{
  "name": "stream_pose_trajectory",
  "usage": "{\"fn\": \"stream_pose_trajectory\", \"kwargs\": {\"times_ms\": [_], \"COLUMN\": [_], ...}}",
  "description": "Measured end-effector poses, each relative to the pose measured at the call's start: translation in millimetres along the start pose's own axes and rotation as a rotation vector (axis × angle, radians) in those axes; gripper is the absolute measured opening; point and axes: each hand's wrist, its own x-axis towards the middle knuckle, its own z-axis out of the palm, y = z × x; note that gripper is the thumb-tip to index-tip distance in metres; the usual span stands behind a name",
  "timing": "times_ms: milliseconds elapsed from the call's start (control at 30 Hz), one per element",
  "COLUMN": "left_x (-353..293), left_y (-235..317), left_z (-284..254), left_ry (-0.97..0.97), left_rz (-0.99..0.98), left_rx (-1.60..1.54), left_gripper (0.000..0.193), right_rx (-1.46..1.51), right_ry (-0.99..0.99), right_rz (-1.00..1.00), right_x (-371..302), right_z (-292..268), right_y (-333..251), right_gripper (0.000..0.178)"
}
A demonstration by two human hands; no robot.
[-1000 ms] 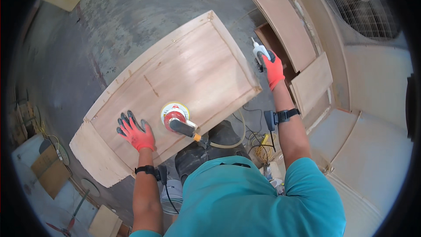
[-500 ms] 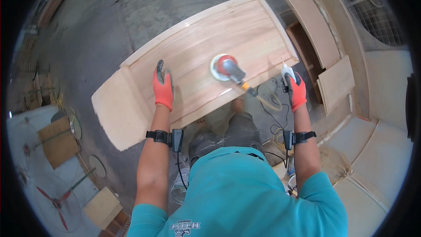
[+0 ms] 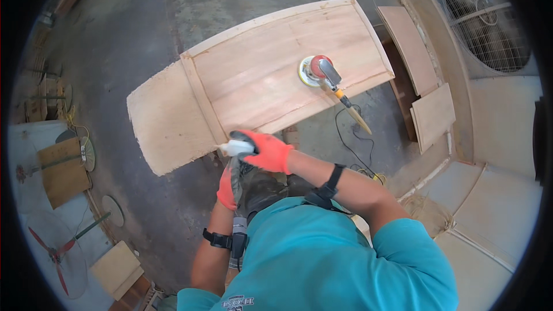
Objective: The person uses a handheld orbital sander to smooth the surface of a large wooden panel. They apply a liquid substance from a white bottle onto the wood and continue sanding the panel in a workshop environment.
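Observation:
A small white squeeze bottle with a pointed nozzle [image 3: 237,148] lies in my right hand [image 3: 268,151], whose red, dark-palmed glove is closed round it. The nozzle points left, near the front edge of a wooden panel [image 3: 253,95]. Just below the bottle is my left hand [image 3: 229,184], gloved the same way, its fingers stretched upward and apart. Part of its fingertips is covered by the right hand. On the panel's right half rests an orbital sander [image 3: 319,69] with a red top, grey lever and hose, which neither hand touches.
Wooden boards [image 3: 435,115] lean by the wall at the right, below a large caged fan [image 3: 484,20]. A dark cable [image 3: 345,138] runs over the floor beyond my legs. At the lower left stand a red-bladed fan [image 3: 56,253] and a brown board [image 3: 60,175].
My right hand has swung left across my body with the bottle, from the panel's right end to beside my left hand. My left hand has come down toward me, off the panel.

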Motion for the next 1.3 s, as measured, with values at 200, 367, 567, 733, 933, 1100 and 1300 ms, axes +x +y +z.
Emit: {"fn": "stream_pose_trajectory", "kwargs": {"times_ms": [200, 367, 567, 733, 933, 1100, 1300], "left_x": [11.2, 30.6, 54.0, 68.1, 80.5, 66.5, 30.3], "left_y": [-5.2, 33.0, 91.3, 119.1, 118.0, 127.6, 129.9], "left_z": [-1.4, 4.1, -84.6, -168.9, -170.6, -124.6, -58.0], "left_ry": [0.120, 0.274, 0.716, 0.905, 1.040, 1.239, 1.385], "left_rz": [0.119, 0.061, 0.184, 0.092, -0.151, -0.282, -0.107], "left_rx": [0.220, 0.129, 0.527, 0.618, 1.046, 1.348, 1.376], "left_gripper": [0.039, 0.044, 0.035, 0.033, 0.042, 0.055, 0.052], "right_rx": [-0.021, -0.180, -0.703, -0.803, -0.731, -0.817, -0.822], "right_ry": [-0.102, 0.055, 0.604, 0.468, 0.371, 0.262, 0.322], "right_rz": [0.062, -0.078, -0.170, 0.175, 0.340, 0.277, 0.289], "right_x": [7.4, -0.7, 9.0, 18.0, 30.0, 58.6, 110.3], "right_z": [-2.4, -50.7, -179.0, -222.5, -230.7, -234.6, -273.3], "right_y": [-2.5, 6.9, 49.4, 77.0, 78.2, 59.3, 56.4], "right_gripper": [0.078, 0.073, 0.075, 0.088, 0.090, 0.078, 0.072]}}
